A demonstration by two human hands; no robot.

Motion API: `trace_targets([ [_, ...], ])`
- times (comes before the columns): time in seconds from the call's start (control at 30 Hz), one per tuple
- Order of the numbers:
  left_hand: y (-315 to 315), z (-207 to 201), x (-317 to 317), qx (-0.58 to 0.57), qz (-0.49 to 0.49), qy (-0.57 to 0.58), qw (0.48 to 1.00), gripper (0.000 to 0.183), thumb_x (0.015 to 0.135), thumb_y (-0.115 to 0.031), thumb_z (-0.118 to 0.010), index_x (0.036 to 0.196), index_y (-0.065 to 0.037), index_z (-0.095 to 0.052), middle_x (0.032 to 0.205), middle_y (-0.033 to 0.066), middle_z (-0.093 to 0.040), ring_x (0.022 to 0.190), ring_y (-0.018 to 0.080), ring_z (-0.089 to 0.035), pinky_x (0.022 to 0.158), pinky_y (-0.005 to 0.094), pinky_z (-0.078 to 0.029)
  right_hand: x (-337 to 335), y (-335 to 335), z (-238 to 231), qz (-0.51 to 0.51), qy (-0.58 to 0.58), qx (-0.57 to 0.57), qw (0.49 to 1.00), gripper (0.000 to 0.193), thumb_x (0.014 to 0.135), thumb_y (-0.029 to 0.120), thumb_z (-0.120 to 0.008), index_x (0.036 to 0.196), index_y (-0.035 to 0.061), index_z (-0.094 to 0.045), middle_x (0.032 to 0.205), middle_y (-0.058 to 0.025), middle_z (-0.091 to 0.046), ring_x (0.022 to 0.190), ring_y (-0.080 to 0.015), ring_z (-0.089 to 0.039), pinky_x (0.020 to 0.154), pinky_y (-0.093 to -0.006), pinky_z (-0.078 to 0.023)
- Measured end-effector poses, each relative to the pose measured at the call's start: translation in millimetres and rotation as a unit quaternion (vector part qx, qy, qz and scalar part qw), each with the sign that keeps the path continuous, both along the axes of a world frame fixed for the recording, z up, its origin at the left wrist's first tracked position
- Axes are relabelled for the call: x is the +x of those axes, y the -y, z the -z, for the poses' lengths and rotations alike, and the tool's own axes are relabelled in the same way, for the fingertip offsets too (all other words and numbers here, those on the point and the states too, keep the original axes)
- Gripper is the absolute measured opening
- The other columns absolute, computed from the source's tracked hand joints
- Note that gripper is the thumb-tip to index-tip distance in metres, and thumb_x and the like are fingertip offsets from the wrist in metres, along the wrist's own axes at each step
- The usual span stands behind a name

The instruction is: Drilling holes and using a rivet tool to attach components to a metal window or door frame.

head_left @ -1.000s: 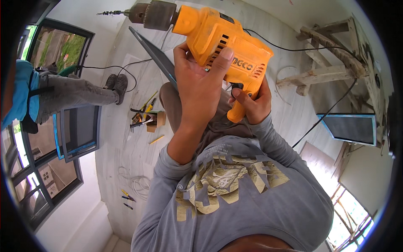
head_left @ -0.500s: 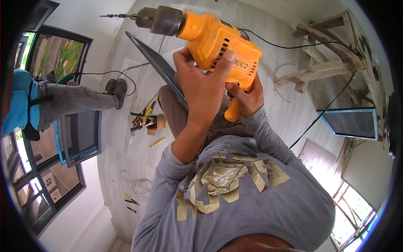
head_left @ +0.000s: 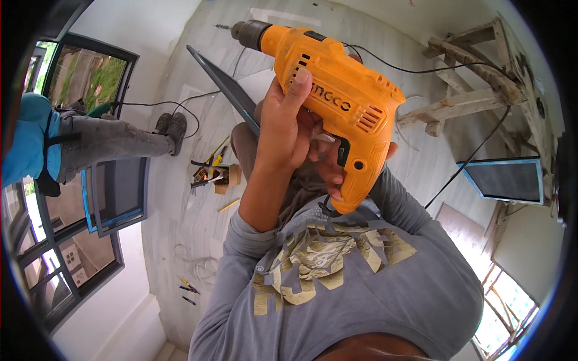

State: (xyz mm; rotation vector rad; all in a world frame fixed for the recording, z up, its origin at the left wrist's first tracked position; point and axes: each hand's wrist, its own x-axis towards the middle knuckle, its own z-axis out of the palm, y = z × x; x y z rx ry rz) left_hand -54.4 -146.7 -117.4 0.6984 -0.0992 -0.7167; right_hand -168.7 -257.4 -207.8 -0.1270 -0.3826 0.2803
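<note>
An orange power drill [head_left: 361, 90] with a dark metal chuck [head_left: 250, 35] is held up before my chest. A thin drill bit [head_left: 223, 26] sticks out of the chuck toward the left. My left hand [head_left: 284, 123] clasps the drill's body just behind the chuck, its thumb lying along the side. Around the handle, my right hand [head_left: 330, 171] is closed, with fingertips by the black trigger; most of this hand is hidden behind the drill. Behind my left hand, a dark framed panel [head_left: 226, 87] slants beside my knee.
At left a co-worker in a blue shirt [head_left: 27, 138] stands by dark-framed windows [head_left: 84, 78]. A small tool box [head_left: 227, 179] and loose pliers [head_left: 188, 289] lie on the floor. At right a rough wooden trestle [head_left: 463, 103] stands near a black cord [head_left: 469, 159] and a blue-edged panel [head_left: 504, 179].
The drill has turned so its side faces me more fully, its chuck has moved right, and its handle has swung lower. Both hands still grip it.
</note>
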Motion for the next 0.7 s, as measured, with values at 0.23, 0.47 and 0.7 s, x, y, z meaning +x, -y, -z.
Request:
trace_targets([
  [0.23,-1.5,-1.1,-3.0,-0.023,-0.020,0.031,0.999,0.046,0.098,-0.031,-0.060,0.129,-0.001,-0.043,0.120,0.0108,-0.060,0.107,0.0217,-0.063,0.087,0.0378,-0.054,4.4,-1.0,-5.0,-0.029,0.021,0.057,0.998,0.110,0.070,0.069,-0.074,0.149,0.0150,-0.020,0.130,-0.0222,-0.037,0.093,-0.0246,-0.056,0.082,-0.0459,-0.054],
  [0.47,7.1,2.8,-9.6,-0.040,-0.026,0.019,0.999,0.056,0.102,-0.047,-0.043,0.137,-0.002,-0.042,0.131,0.0122,-0.056,0.121,0.0239,-0.055,0.103,0.0414,-0.043,-24.4,24.4,-30.5,0.023,-0.043,-0.272,0.961,0.088,0.070,0.054,-0.083,0.131,0.0045,-0.045,0.101,-0.0148,-0.057,0.085,-0.0218,-0.058,0.067,-0.0337,-0.050],
  [0.7,28.9,18.9,-37.6,-0.103,-0.023,-0.054,0.993,0.047,0.097,-0.037,-0.060,0.128,-0.003,-0.050,0.114,0.0063,-0.062,0.102,0.0149,-0.062,0.090,0.0313,-0.051,-63.7,24.9,-27.2,0.178,-0.177,-0.551,0.796,0.045,0.075,0.022,-0.084,0.108,0.0046,-0.058,0.082,-0.0020,-0.060,0.074,-0.0146,-0.057,0.066,-0.0284,-0.045],
])
